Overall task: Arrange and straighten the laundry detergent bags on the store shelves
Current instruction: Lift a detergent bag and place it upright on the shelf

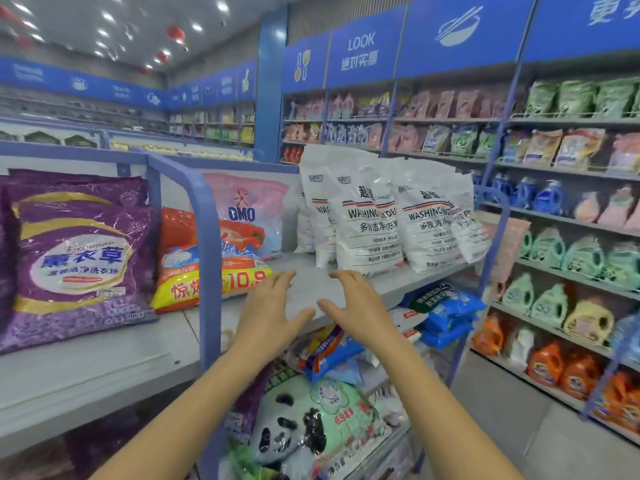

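Your left hand [273,308] and right hand [358,306] hover empty, fingers spread; a careless nudge could topple the leaning white bags [367,223]

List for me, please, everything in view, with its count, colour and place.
purple bags: at least two, purple, left on the shelf.
divider: one, blue, mid-shelf.
orange bag: one, orange, lying by divider.
OMO bag: one, pink, upright behind it.
white bags: at least four, white, upright, shelf's right.
panda bag: one, green, lower shelf.
jugs: many, mixed colours, far right.
left hand: one, open, over shelf edge.
right hand: one, open, beside it.
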Demonstrator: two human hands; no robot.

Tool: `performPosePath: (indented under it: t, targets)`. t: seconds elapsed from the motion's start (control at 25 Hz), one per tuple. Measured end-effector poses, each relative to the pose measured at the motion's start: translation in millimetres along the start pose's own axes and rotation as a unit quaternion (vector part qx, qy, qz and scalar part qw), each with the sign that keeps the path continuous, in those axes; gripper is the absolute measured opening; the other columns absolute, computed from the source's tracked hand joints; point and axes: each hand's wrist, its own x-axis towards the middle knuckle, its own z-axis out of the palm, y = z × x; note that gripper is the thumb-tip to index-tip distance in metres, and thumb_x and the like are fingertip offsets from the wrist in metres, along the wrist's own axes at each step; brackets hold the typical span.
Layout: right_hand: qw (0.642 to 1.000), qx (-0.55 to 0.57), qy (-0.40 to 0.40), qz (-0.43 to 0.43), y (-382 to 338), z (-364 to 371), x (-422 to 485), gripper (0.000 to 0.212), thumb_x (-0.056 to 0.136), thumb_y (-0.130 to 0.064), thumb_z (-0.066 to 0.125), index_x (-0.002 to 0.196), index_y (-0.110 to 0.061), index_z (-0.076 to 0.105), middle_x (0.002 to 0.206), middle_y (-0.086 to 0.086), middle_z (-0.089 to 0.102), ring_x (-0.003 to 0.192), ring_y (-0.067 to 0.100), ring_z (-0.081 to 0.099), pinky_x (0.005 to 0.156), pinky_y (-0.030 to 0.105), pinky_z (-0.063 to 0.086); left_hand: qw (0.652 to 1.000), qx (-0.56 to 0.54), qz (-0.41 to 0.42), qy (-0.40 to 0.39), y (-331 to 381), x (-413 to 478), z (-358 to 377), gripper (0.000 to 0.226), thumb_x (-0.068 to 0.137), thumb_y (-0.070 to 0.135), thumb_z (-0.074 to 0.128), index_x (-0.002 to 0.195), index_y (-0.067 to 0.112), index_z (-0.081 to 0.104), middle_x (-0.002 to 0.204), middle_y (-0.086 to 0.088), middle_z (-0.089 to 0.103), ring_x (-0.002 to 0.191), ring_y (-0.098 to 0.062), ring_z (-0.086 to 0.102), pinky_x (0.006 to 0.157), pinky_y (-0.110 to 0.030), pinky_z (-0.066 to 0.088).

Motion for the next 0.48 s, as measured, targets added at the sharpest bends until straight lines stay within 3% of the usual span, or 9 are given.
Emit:
performPosePath:
  t: [0.12,0.24,0.36,0.48]
  targets:
    - [0.999,0.031,-0.025,-0.017,16.3,12.5,36.2,0.053,0.090,-0.039,0.054,0.136,-0.018,0.038,0.139,0.003,0.040,0.128,0.020,0.039,0.105,0.038,0.034,0.994,0.060,-0.069,0.056,-19.1,19.7,15.7,0.067,0.080,0.045,0.063,0.136,0.015,0.042,0.140,-0.005,0.044,0.130,-0.023,0.038,0.107,-0.038,0.028]
    - [0.993,0.078,-0.076,-0.035,21.4,36.3,80.1,0.054,0.091,-0.040,0.052,0.137,-0.017,0.038,0.141,0.004,0.040,0.130,0.019,0.038,0.104,0.035,0.034,0.969,0.161,-0.143,0.120,-36.9,32.0,21.4,0.064,0.080,0.045,0.062,0.135,0.020,0.043,0.144,-0.004,0.040,0.135,-0.024,0.031,0.112,-0.044,0.018]
    - [0.976,0.156,-0.143,-0.043,12.3,69.9,123.8,0.054,0.092,-0.041,0.051,0.137,-0.013,0.040,0.142,0.006,0.044,0.128,0.022,0.042,0.101,0.034,0.035,0.933,0.246,-0.234,0.122,-46.5,47.8,26.5,0.067,0.084,0.052,0.053,0.142,0.025,0.030,0.153,-0.006,0.022,0.144,-0.028,0.011,0.113,-0.053,0.005]
    - [0.941,0.264,-0.211,-0.025,2.8,98.5,153.7,0.049,0.092,-0.042,0.049,0.130,-0.010,0.045,0.132,0.011,0.052,0.120,0.027,0.049,0.098,0.034,0.039,0.900,0.289,-0.311,0.097,-52.1,60.9,34.0,0.070,0.087,0.057,0.044,0.147,0.031,0.018,0.158,-0.004,0.005,0.145,-0.028,-0.004,0.112,-0.058,0.003]
